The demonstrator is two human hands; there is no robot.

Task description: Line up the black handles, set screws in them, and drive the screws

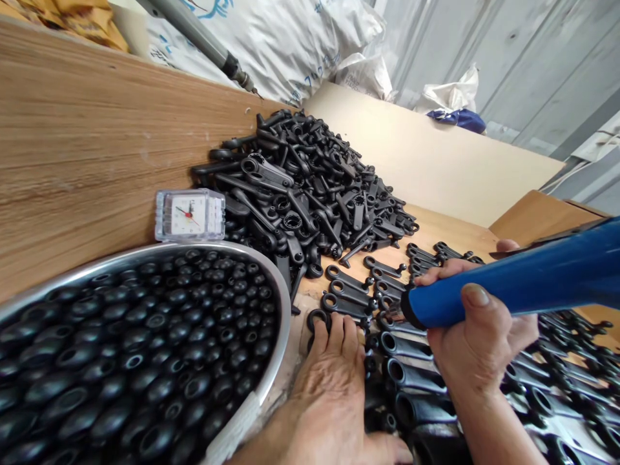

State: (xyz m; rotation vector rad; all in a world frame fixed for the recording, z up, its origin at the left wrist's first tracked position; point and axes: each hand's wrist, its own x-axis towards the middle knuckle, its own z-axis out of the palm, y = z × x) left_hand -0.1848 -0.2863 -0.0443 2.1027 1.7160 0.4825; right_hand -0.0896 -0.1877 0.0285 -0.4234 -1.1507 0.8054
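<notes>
My left hand [332, 387] lies over black crank-shaped lever arms, palm down, fingers stretched out and thumb spread. Its fingertips touch the ringed end of a lever arm [317, 318] in the nearest row. In my right hand [479, 342] is a thick blue tube-shaped tool [513, 284] with a black nose, gripped with the thumb across it. The nose points left and down, close above the rows of lever arms [411, 371]. What sits at its very tip is hard to make out. A dark pointed blade-like piece [533, 244] shows behind the tool.
A metal-rimmed bowl [278, 284] of black rounded knobs stands at the left. Behind it are a small clear-cased clock [190, 215] and a heap of black lever arms [310, 187]. Wooden boards [121, 129] border the table. A grey tool [198, 39] hangs over the left board, before white sacks [281, 39].
</notes>
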